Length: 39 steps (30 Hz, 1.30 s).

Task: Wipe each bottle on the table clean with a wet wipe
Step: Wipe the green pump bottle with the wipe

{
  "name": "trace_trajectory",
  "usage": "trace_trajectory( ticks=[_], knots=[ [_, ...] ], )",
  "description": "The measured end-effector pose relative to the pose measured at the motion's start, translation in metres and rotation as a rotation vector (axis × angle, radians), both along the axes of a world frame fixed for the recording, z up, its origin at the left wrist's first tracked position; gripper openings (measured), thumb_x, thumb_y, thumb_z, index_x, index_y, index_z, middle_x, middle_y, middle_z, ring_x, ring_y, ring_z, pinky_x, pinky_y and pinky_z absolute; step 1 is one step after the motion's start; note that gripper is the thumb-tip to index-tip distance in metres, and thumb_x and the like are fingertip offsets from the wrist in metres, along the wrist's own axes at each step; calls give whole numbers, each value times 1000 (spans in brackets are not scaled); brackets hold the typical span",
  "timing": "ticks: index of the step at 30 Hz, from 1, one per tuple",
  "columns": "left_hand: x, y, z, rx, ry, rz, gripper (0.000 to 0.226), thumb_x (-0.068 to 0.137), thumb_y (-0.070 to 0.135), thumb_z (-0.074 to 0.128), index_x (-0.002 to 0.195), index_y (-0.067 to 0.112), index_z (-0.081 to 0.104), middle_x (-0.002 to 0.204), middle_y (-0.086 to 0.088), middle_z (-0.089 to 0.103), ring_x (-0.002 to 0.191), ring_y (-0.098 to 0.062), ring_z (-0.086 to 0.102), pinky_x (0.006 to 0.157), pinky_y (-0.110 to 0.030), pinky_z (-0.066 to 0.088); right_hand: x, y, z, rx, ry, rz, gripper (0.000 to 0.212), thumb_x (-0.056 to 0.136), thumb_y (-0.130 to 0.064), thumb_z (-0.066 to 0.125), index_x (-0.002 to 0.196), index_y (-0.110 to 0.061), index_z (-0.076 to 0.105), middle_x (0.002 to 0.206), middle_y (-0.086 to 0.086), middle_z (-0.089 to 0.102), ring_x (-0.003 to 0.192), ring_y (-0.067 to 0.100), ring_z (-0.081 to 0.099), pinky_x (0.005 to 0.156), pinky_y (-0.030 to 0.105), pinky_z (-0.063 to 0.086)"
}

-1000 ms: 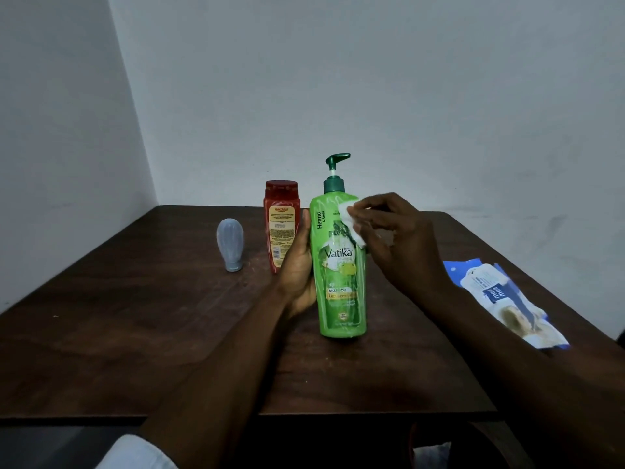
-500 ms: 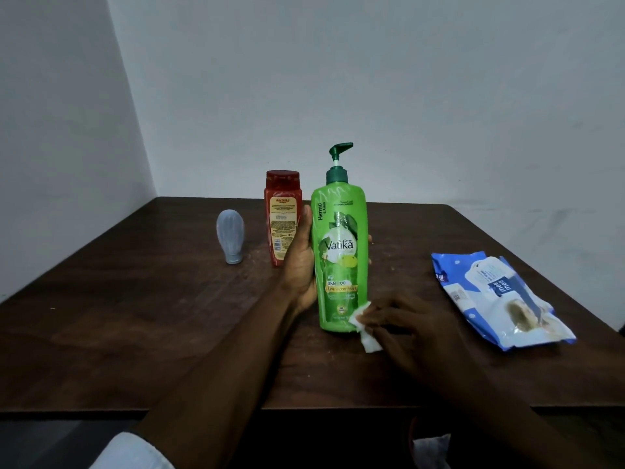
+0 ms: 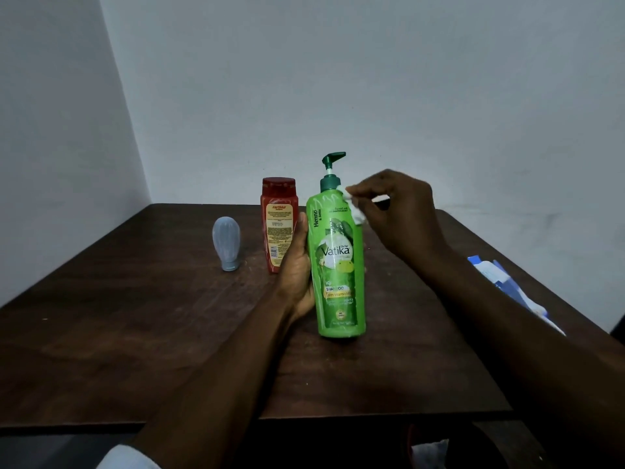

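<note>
Here, left grip (image 3: 297, 269) clasps the green pump bottle (image 3: 340, 265); right grip (image 3: 399, 214) pinches a wet wipe (image 3: 355, 209) against its shoulder.

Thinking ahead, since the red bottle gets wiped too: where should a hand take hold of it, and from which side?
Probably the red bottle at mid-body, below its cap, wrapped from its left. It stands upright and narrow, with a flat label face. The left hand and green pump bottle crowd its right; the side toward the small grey bottle is free.
</note>
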<state>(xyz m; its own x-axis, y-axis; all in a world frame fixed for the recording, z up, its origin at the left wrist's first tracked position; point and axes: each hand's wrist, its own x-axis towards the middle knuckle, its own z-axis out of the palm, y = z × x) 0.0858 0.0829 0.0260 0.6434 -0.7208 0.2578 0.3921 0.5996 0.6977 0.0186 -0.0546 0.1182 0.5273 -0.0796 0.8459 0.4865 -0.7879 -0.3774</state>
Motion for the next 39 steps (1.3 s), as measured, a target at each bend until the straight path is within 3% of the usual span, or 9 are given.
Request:
trace_trajectory(
  ticks=[5,9,14,18,21,27,31,36,39],
  knots=[
    [-1,1,-1,4,13,12,65,97,64,37,125,13,66,116,-14,68,105,-29,63,107,-53,39,3,2,-1,-54,-49,-28,16,85,-4,70,96,-11,79,91,3,71,83,10,68,70,29,59],
    [-5,1,2,-17,29,0,62,99,60,34,122,14,66,111,-9,71,101,-23,67,99,-46,48,-11,8,-24,-142,-103,-85,18,87,-3,68,102,-6,78,97,8,70,88,16,66,78,22,53],
    [-8,2,4,-4,22,-28,73,98,64,32,138,7,54,129,-17,62,116,-29,60,106,-45,44,-42,17,-74,-249,4,-50,33,80,10,64,109,-2,74,113,15,68,100,26,67,91,22,49],
    [-9,1,5,10,-17,-38,78,92,65,32,140,7,51,130,-13,61,108,-29,63,90,-46,54,-80,18,-112,-356,71,-2,44,75,11,63,115,-5,73,118,17,67,103,26,66,93,27,50],
    [-9,0,5,14,-19,-38,76,95,65,28,135,7,59,128,-13,62,105,-28,64,84,-47,56,-99,18,-122,-465,84,4,48,67,10,68,111,-7,75,116,16,68,100,24,67,98,13,40],
    [-7,0,1,31,-9,-32,77,97,67,22,119,11,71,117,-11,68,102,-26,65,84,-45,54,-94,20,-120,-450,83,25,40,71,6,68,107,-10,77,112,10,68,100,18,63,89,12,42],
    [-5,2,2,14,11,-30,76,97,66,29,124,6,66,117,-16,66,103,-29,65,88,-44,54,-76,22,-104,-393,87,-6,33,81,-1,57,106,-11,77,109,10,67,96,23,65,85,21,47],
    [-9,1,4,-57,27,-76,69,101,60,32,139,6,52,127,-17,60,114,-28,60,102,-43,47,-36,23,-54,-305,42,-89,25,84,-6,61,101,-10,79,100,9,69,91,28,66,80,29,50],
    [-8,0,1,-55,9,-53,61,103,55,34,139,10,53,127,-15,61,117,-28,56,108,-45,39,-13,24,-22,-259,-14,-99,16,85,-6,68,96,-7,79,92,9,69,86,29,65,75,38,52]
  ],
)
